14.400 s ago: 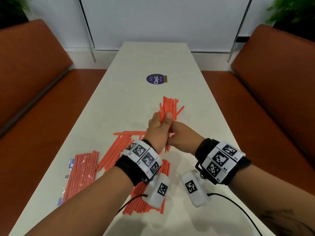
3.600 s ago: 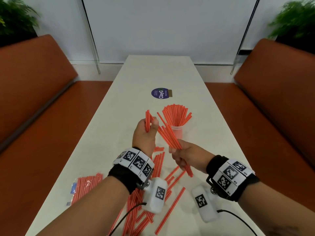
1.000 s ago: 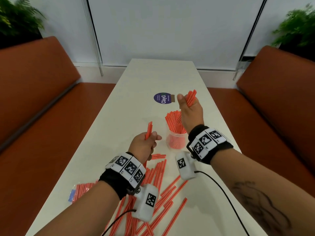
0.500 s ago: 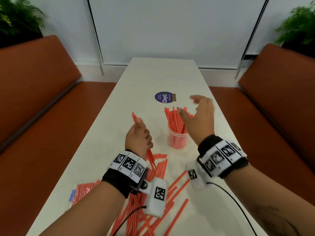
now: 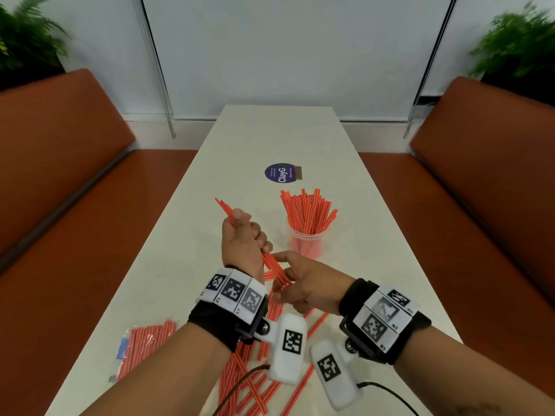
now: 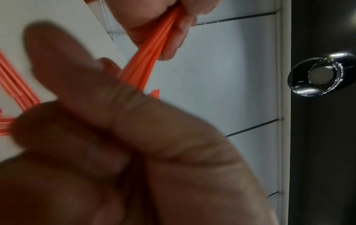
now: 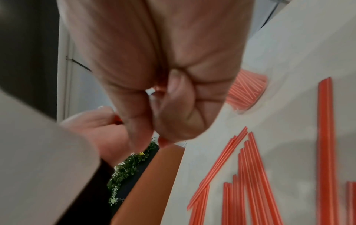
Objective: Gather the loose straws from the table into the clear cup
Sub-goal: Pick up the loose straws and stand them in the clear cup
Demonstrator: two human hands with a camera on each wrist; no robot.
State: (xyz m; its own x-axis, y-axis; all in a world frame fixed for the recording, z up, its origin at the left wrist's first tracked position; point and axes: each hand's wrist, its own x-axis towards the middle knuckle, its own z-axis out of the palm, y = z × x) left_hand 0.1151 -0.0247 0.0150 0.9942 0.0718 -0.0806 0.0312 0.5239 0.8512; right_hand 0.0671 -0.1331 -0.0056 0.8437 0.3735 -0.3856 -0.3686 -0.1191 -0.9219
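A round purple sticker [image 5: 280, 173] on the bench [image 5: 354, 259] reads "ClayG"; its smaller print is illegible. The clear cup [image 5: 305, 243] stands upright just nearer than the sticker, packed with orange straws that fan out above its rim. The left hand [image 5: 242, 245] grips a small bundle of straws [image 5: 271, 262], fingers curled round it, one end projecting up and away past the thumb. The right hand [image 5: 300, 283] pinches the bundle's lower end between thumb and fingers. Loose straws [image 5: 252, 382] lie on the near bench beneath the wrists, and a clear packet of straws [image 5: 144, 343] lies at the left edge. Square black-and-white markers cover both wristbands.

The left wrist view shows the bundle [image 6: 148, 60] running from the left hand's curled fingers [image 6: 100, 121] into the right hand's pinch. The right wrist view shows the cup's base [image 7: 248, 92] and loose straws [image 7: 250, 175] flat on the bench; the head view hides these behind the arms.
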